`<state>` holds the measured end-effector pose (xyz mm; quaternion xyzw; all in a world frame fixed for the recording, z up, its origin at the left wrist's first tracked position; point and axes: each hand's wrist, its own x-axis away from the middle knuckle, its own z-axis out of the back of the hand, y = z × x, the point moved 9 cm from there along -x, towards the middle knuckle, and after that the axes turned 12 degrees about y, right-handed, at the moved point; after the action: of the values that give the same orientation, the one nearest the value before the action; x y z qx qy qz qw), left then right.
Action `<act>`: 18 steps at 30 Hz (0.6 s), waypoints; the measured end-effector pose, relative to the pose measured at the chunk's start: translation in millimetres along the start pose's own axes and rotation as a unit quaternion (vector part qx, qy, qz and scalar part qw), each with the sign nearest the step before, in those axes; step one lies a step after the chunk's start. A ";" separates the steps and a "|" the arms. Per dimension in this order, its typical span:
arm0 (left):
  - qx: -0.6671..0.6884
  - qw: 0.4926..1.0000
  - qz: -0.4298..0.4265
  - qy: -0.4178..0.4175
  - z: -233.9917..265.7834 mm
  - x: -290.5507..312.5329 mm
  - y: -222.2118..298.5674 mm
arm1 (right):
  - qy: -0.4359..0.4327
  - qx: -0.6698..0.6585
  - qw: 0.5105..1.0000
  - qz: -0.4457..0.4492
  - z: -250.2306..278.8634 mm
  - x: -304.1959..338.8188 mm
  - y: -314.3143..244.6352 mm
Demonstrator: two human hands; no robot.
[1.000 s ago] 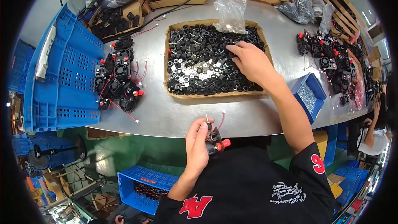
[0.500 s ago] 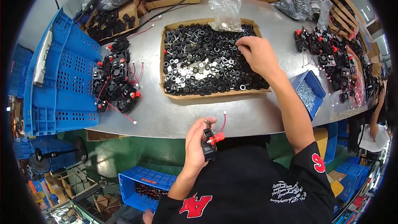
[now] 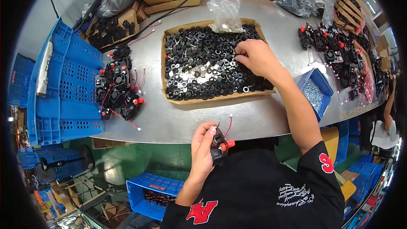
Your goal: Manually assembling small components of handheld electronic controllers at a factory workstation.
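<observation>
Near the table's front edge, my left hand (image 3: pixel 202 148) is closed around a small black fan assembly (image 3: pixel 218 156) with a red knob and a red lead ending in a white plug. A metal pin or screw pokes up by the thumb. Over the right part of a shallow cardboard tray (image 3: pixel 203 101), my right hand (image 3: pixel 256 56) has its fingers bent together among loose black rings and knobs. Whatever its fingertips pinch is too small to make out. Silver washers (image 3: pixel 199 72) lie in the tray's middle, and a clear plastic bag (image 3: pixel 226 15) rests on its far edge.
Several finished-looking fan assemblies (image 3: pixel 118 85) sit at left beside a blue crate (image 3: pixel 70 93). A blue bin (image 3: pixel 313 93) of small screws stands right of the tray. More assemblies (image 3: pixel 335 57) pile at far right. A blue crate (image 3: pixel 154 191) stands below the table.
My right hand has shifted slightly left over the tray, with its fingers still bent. My left hand has tilted a little with the fan assembly in it. The view has shifted slightly.
</observation>
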<state>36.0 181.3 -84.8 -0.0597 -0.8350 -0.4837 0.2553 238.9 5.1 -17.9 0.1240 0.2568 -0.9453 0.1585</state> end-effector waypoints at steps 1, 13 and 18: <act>0.002 1.000 0.005 0.003 -0.4 1.4 0.9 | -0.016 -0.005 1.000 -0.013 -1.4 -1.4 1.8; 0.007 0.999 0.038 0.008 12.0 5.8 0.6 | 0.081 0.012 0.989 0.126 -15.1 -42.1 -7.6; 0.007 1.000 0.027 0.014 17.2 0.5 -3.4 | 0.190 -0.026 0.981 0.026 15.7 -33.3 5.0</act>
<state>28.0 193.8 -94.1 -0.0736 -0.8327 -0.4720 0.2800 268.9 0.6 3.5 0.3036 0.3037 -0.8930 0.1344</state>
